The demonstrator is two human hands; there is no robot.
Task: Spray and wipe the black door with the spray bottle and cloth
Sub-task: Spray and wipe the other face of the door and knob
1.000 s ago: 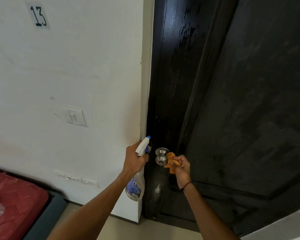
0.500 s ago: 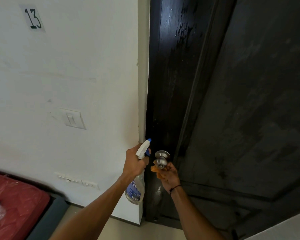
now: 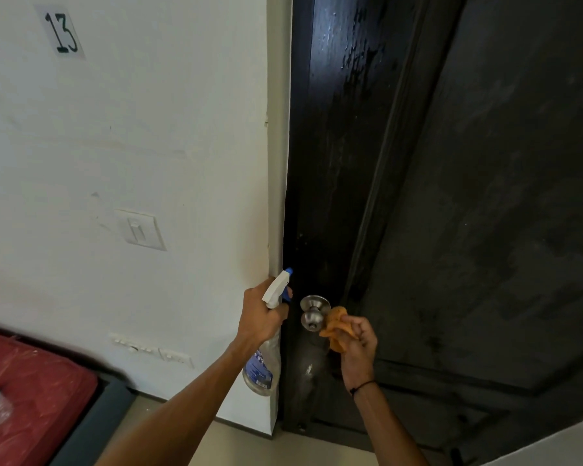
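Right hand (image 3: 359, 341), fingers bunched round cloth (image 3: 338, 326): shifted from under knob (image 3: 313, 313) to its right side, touching; knob wipe continuing. Left hand (image 3: 260, 314), fingers wrapped round bottle (image 3: 265, 361): unchanged, beside door (image 3: 468, 230) edge.

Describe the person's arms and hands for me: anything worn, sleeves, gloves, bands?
Both forearms are bare as far as the view shows: no sleeves and no gloves. The right hand has a thin black band round its wrist, like a cord or thread bracelet. The left hand and its wrist carry nothing: no watch, ring or band shows. No markings are visible on either arm.
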